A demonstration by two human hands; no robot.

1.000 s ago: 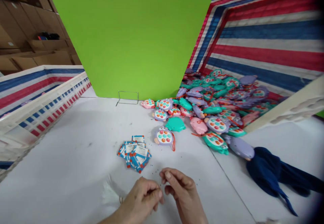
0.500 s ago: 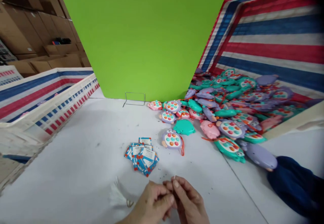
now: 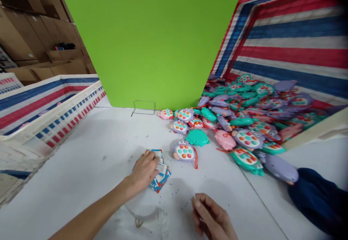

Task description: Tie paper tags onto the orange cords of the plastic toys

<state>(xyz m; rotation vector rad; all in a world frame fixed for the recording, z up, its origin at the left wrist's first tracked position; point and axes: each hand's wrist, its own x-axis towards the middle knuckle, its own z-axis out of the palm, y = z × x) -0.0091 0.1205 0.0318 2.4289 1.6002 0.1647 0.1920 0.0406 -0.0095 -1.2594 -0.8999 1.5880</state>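
My left hand is bent over a small pile of blue, white and red printed cards, its fingers drawn together on one of them. The hand hides part of the pile. Lower right, my right hand is closed in a pinch on a thin white strand, whose tip stands up past the thumb. Below my left forearm lies a faint bundle of white strands with a small brown band. A purple animal-shaped toy with coloured buttons and a red cord lies right of the cards.
Purple, green and pink toys spill from a striped-lined bin at right. A white basket stands left. A green panel rises behind, with a wire stand at its foot. Dark blue cloth lies lower right.
My left hand has left my right hand and moved up and left onto the cards. My right hand has shifted slightly right and down, still pinching the white strand.
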